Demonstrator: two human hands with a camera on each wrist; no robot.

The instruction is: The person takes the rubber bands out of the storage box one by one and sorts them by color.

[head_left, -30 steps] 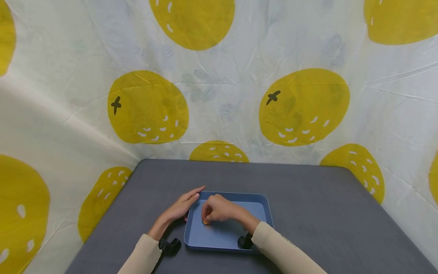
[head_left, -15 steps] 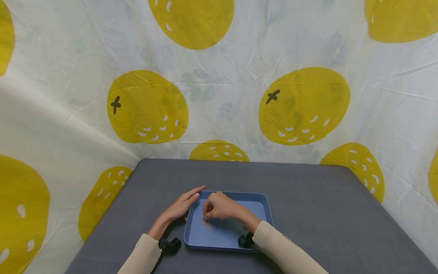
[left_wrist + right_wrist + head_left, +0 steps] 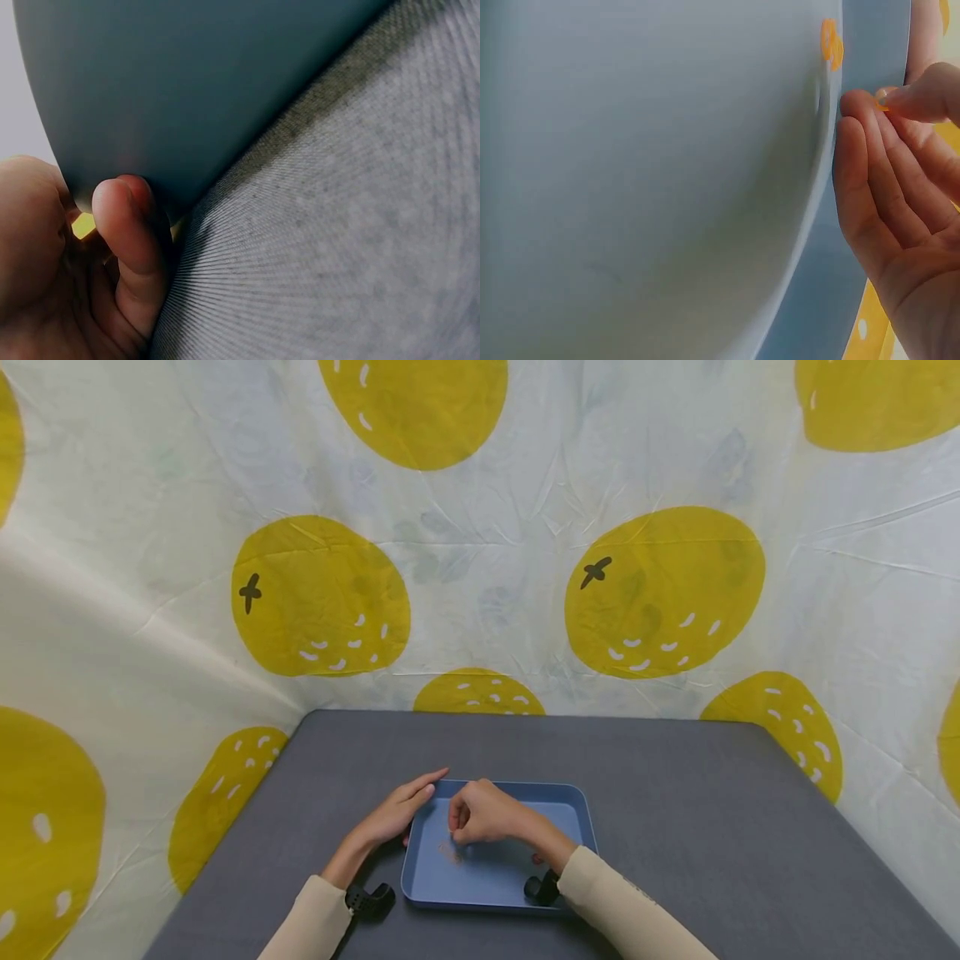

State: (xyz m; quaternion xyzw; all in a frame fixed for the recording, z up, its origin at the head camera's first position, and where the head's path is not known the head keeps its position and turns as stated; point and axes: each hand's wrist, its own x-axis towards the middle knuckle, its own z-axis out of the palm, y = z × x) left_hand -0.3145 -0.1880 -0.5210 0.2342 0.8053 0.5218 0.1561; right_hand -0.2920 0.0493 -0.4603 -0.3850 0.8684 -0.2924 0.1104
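Observation:
A shallow blue tray lies on the grey table. My left hand holds its left side, with fingertips against the outer wall in the left wrist view. Above the tray's left half, my right hand pinches a small orange loop, seemingly a rubber band, between thumb and index finger. Thin loops lie on the tray floor below those fingers. In the right wrist view, two orange loops sit near the tray's wall. How many loops there are is too small to tell.
Grey cloth covers the table around the tray. A white curtain with yellow fruit prints hangs at the back and sides. A black wrist device is on the left wrist, another on the right one, above the tray's front edge.
My right hand has lifted slightly and shifted right. The orange bunch at its fingertips is gone from there, and thin loops now show on the tray floor. My left hand stays put.

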